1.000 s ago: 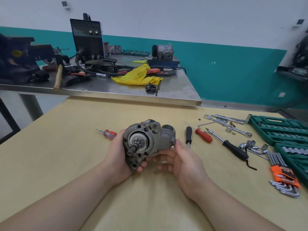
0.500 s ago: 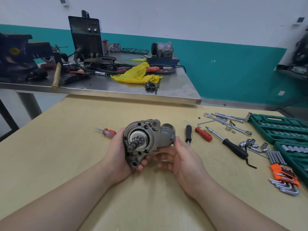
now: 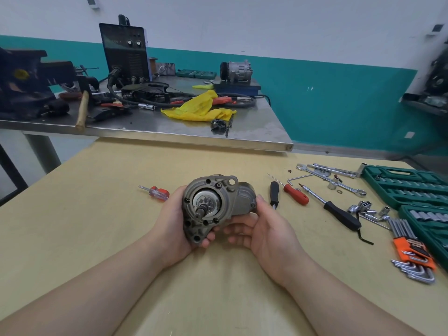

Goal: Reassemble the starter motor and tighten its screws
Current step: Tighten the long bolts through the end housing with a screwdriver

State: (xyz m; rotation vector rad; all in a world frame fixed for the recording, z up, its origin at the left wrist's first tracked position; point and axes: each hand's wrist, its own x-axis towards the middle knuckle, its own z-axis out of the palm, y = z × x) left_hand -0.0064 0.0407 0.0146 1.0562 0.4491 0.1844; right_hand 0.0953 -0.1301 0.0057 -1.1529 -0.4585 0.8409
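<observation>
Starter motor [image 3: 213,207] now slightly higher, between left hand [image 3: 173,229] and right hand [image 3: 266,229].

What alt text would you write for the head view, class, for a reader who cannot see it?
Both hands, left hand and right hand, hold a starter motor above a tan table; screwdrivers and sockets lie to the right.

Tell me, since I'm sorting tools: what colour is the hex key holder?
Orange, with black print: the hex key holder, head view.
</observation>
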